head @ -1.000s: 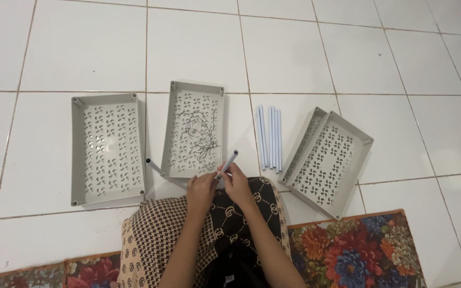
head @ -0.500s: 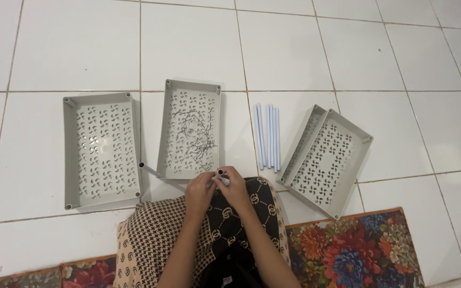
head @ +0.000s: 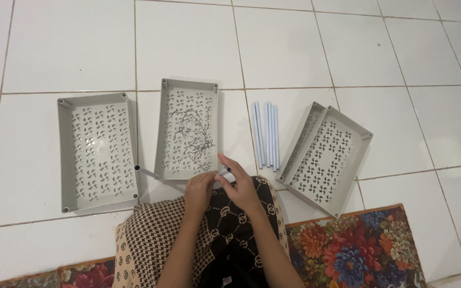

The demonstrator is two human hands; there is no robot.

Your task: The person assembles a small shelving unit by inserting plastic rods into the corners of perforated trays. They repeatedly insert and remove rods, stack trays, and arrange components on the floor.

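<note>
left hand (head: 198, 188) and right hand (head: 239, 186) pinch a pen (head: 224, 172) over my lap | keep parts aligned, push straight | tray (head: 188, 128) of springs close ahead

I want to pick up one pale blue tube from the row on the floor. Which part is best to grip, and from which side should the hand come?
Probably the outer right tube of the pale blue tubes, pinched near its middle from above. They lie flat, parallel and close together, so only an outer one has a free long side, facing the stacked trays. A mid-length grip should keep it level.
</note>
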